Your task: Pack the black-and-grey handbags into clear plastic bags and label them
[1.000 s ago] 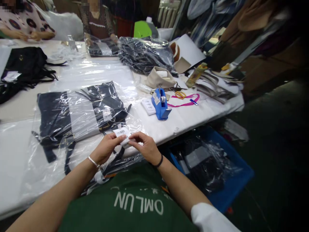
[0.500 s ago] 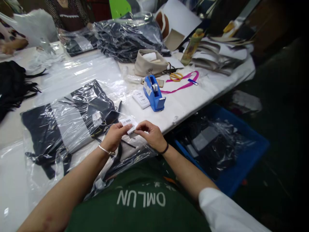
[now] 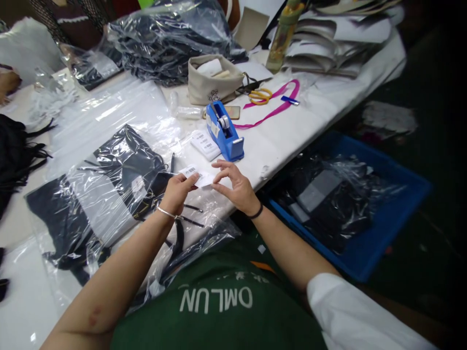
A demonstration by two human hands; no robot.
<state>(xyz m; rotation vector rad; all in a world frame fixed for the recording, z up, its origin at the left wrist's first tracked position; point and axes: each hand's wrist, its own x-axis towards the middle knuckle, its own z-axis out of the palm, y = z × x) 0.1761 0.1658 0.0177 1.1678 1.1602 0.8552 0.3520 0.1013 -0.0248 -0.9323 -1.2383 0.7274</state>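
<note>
My left hand (image 3: pixel 177 191) and my right hand (image 3: pixel 235 185) meet over the table's near edge and both pinch a small white barcode label (image 3: pixel 197 175). Left fingers are curled on its left end. The right thumb and forefinger pinch its right end, with the other fingers spread. Just left of my hands lies a dark garment in a clear plastic bag (image 3: pixel 105 189). A blue tape dispenser (image 3: pixel 223 131) and a small stack of labels (image 3: pixel 205 144) stand just beyond my hands.
A blue crate (image 3: pixel 375 233) holding bagged garments sits on the floor to the right. Farther back are a beige pouch (image 3: pixel 213 82), yellow scissors (image 3: pixel 260 95), a pink lanyard (image 3: pixel 277 104), a bottle (image 3: pixel 282 31) and a pile of bagged garments (image 3: pixel 171 39). Another person sits at the far left.
The camera tilted down and leaned forward, so the table slid up in view. My hands stayed together on the label; the right fingers have spread a little.
</note>
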